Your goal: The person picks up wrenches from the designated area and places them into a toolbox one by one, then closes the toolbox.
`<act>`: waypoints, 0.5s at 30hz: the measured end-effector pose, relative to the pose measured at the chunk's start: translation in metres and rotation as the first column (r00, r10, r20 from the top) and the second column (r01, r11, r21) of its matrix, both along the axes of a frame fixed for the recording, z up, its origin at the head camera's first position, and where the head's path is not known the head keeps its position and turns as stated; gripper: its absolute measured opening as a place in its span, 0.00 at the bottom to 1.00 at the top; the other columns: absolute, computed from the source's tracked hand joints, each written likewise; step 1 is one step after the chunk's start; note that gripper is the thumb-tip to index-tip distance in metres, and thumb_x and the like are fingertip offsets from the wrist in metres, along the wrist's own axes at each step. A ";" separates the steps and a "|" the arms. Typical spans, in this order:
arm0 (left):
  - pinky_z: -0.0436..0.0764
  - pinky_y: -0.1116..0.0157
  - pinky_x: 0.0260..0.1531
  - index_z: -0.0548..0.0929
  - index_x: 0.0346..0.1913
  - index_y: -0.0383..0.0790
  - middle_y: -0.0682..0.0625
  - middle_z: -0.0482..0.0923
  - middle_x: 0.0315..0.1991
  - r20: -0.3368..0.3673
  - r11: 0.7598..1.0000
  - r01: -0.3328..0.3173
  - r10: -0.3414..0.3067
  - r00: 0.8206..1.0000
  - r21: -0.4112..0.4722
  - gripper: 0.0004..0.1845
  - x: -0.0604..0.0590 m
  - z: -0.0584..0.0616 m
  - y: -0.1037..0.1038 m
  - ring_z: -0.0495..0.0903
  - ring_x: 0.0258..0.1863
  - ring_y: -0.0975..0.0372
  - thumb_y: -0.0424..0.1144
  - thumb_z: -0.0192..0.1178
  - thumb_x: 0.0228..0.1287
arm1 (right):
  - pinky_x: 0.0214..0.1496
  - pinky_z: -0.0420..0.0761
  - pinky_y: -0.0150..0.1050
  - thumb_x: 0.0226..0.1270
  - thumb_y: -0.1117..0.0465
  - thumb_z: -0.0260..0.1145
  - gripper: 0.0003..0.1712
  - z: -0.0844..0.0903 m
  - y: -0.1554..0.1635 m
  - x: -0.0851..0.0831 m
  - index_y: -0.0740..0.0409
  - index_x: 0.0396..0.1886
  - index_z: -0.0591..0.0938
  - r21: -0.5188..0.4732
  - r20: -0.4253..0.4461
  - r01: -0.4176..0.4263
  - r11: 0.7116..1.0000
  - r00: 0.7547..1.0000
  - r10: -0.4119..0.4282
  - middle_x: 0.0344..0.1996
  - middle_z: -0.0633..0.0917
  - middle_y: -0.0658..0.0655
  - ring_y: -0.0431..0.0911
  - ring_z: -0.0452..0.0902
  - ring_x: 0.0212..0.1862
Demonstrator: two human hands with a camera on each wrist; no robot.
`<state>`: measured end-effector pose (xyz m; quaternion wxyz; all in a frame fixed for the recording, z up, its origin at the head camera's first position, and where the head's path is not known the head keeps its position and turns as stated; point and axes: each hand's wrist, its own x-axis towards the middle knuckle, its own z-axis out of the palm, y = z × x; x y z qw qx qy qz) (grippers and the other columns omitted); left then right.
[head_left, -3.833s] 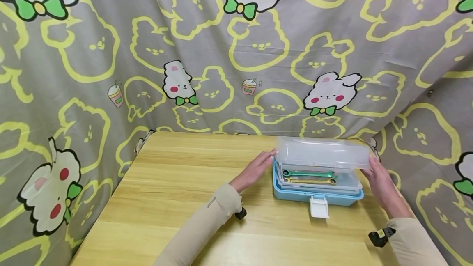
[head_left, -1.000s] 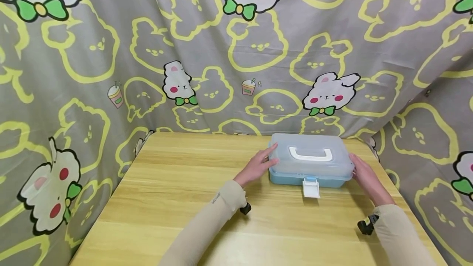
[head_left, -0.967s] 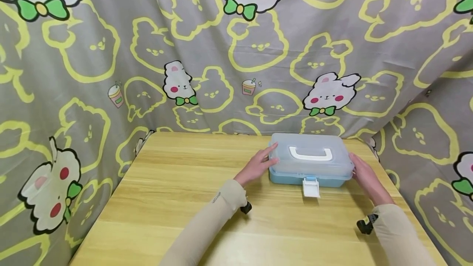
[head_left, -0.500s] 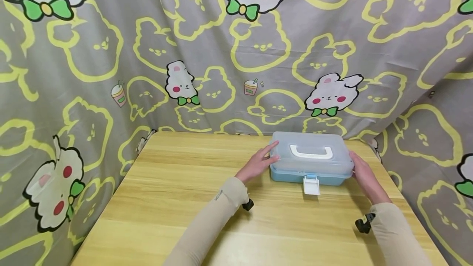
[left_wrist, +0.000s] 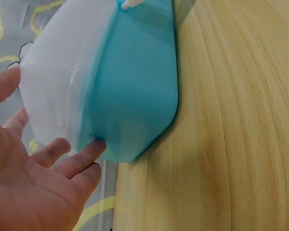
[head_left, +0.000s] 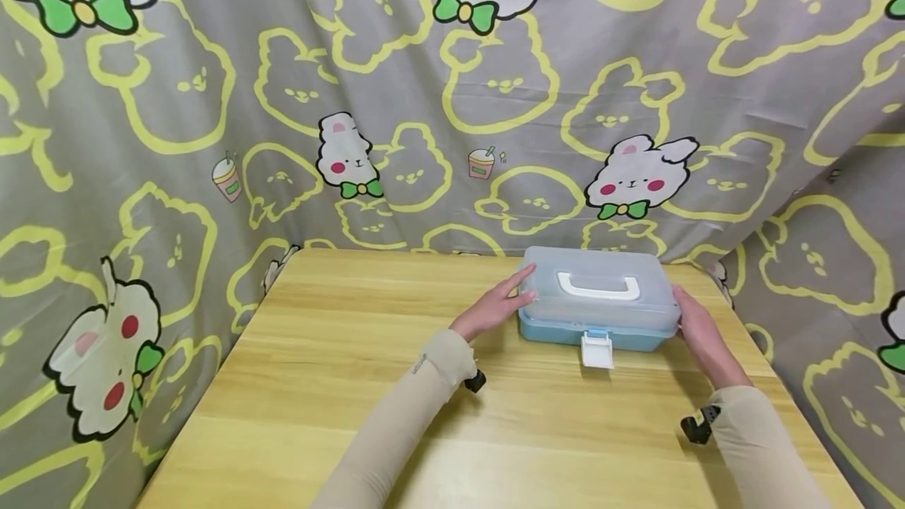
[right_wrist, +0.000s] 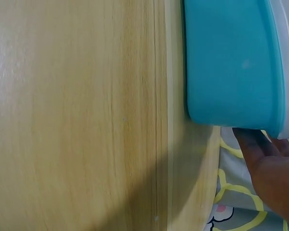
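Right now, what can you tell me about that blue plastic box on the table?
The blue plastic box is a small carrying case: a light blue base under a frosted, see-through lid with a white handle lying flat on top. The lid is down, but the white latch hangs unfastened at the front. The box sits flat near the far right of the wooden table. The left hand touches its left end, the right hand its right end.

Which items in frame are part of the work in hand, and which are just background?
In hand:
- blue toolbox with translucent lid down, white handle on top, white latch hanging loose at the front
- left hand, fingers against the box's left end
- right hand, against its right end

Just there:
- wooden table
- bunny-print cloth behind
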<state>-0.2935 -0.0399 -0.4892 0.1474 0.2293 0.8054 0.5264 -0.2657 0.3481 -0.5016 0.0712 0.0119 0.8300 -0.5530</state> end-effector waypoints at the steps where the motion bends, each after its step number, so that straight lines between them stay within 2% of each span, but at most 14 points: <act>1: 0.53 0.42 0.80 0.51 0.82 0.74 0.64 0.46 0.84 0.002 1.000 -0.005 0.005 1.000 0.002 0.35 0.000 0.000 0.000 0.48 0.84 0.53 0.62 0.51 0.78 | 0.78 0.56 0.69 0.83 0.36 0.19 0.46 0.000 0.000 0.000 0.65 0.84 0.40 -0.004 -0.001 -0.003 1.000 1.000 0.003 0.80 0.48 0.75 0.70 0.45 0.79; 6: 0.56 0.43 0.79 0.53 0.81 0.76 0.61 0.48 0.84 -0.003 1.000 -0.023 0.023 1.000 0.007 0.34 0.000 -0.003 0.001 0.50 0.83 0.53 0.63 0.51 0.78 | 0.77 0.53 0.72 0.83 0.36 0.20 0.46 -0.001 0.002 0.000 0.66 0.84 0.39 -0.028 -0.003 -0.012 1.000 1.000 0.012 0.80 0.47 0.76 0.72 0.42 0.79; 12: 0.58 0.42 0.78 0.53 0.81 0.75 0.58 0.48 0.85 -0.015 1.000 -0.029 0.029 0.999 0.007 0.33 0.002 -0.001 -0.001 0.53 0.82 0.50 0.62 0.50 0.79 | 0.77 0.53 0.72 0.83 0.36 0.20 0.46 -0.001 0.001 -0.003 0.67 0.83 0.38 -0.039 0.002 -0.020 0.999 1.000 0.020 0.80 0.46 0.77 0.74 0.42 0.79; 13: 0.59 0.42 0.78 0.53 0.81 0.74 0.57 0.48 0.85 -0.013 0.999 -0.033 0.033 0.999 0.011 0.33 0.003 -0.001 -0.002 0.53 0.82 0.50 0.62 0.50 0.79 | 0.77 0.53 0.72 0.83 0.35 0.20 0.47 0.000 0.000 -0.002 0.67 0.83 0.38 -0.036 0.001 -0.024 0.999 1.000 0.024 0.80 0.46 0.77 0.74 0.42 0.79; 15: 0.59 0.43 0.78 0.53 0.82 0.73 0.57 0.47 0.85 -0.012 0.999 -0.032 0.032 0.999 0.012 0.33 0.003 -0.001 -0.002 0.54 0.82 0.49 0.61 0.50 0.79 | 0.76 0.64 0.64 0.83 0.36 0.20 0.46 0.001 0.000 0.001 0.67 0.83 0.40 0.002 -0.012 -0.032 0.999 0.999 0.032 0.79 0.48 0.77 0.74 0.45 0.78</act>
